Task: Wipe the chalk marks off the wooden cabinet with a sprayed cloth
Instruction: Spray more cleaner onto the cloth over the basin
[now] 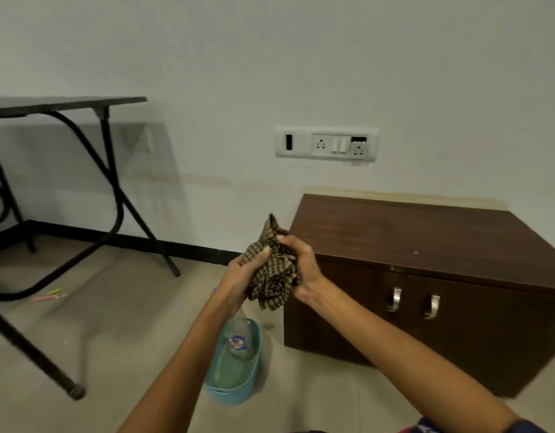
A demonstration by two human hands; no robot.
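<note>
1. Head view, centre frame: left hand (242, 278) and right hand (301, 266), fingers clamped on a bunched checked cloth (271, 270), beside the wooden cabinet (426, 245) at right.
2. The cloth looks soft and light; gather it into one palm-sized wad for wiping.

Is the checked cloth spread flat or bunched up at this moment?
Bunched up. The checked cloth is crumpled into a wad between the left hand and the right hand, folds sticking up, in front of the wooden cabinet.

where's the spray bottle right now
In the head view the bottle stands in the light blue tub on the floor, low centre, just left of the wooden cabinet and under the cloth-holding hands.
</note>
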